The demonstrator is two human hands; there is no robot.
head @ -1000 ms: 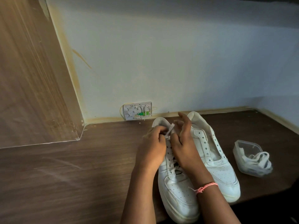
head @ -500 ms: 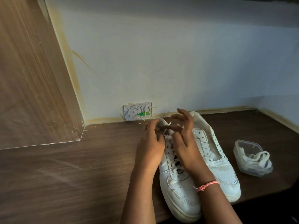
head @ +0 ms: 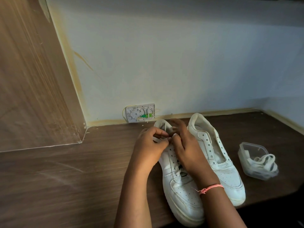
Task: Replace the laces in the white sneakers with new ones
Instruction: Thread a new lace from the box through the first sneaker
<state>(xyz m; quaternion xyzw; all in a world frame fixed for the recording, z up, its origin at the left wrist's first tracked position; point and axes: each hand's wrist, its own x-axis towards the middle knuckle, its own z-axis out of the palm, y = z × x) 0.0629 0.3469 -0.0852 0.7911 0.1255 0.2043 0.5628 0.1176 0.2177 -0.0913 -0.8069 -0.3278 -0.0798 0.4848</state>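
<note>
Two white sneakers stand side by side on the dark wooden table, toes toward me. The left sneaker (head: 179, 191) carries a white lace (head: 164, 128) through its eyelets. My left hand (head: 150, 143) pinches the lace near the top eyelets, fingers curled. My right hand (head: 185, 145) lies over the tongue, its fingertips pinching the lace right beside the left hand's; a pink thread circles that wrist. The right sneaker (head: 218, 155) has bare eyelets and no lace. My hands hide the upper eyelets of the left sneaker.
A small clear plastic container (head: 246, 155) with white laces (head: 264, 163) spilling from it stands right of the sneakers. A white wall plate with green parts (head: 139, 113) sits at the wall's foot behind them. A wooden panel (head: 32, 79) rises on the left.
Both hands have drawn closer together over the top of the left sneaker; the right hand's fingers, raised and spread before, have come down onto the lace.
</note>
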